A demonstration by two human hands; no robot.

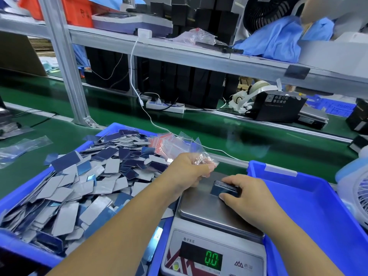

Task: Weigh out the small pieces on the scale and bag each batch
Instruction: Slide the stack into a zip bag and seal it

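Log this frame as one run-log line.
left hand: holds small bag | right hand: grips stack of pieces over scale pan | display: 0.0

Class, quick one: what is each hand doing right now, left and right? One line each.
Left hand: gripping a clear plastic bag.
Right hand: gripping a stack of small dark pieces above the scale pan.
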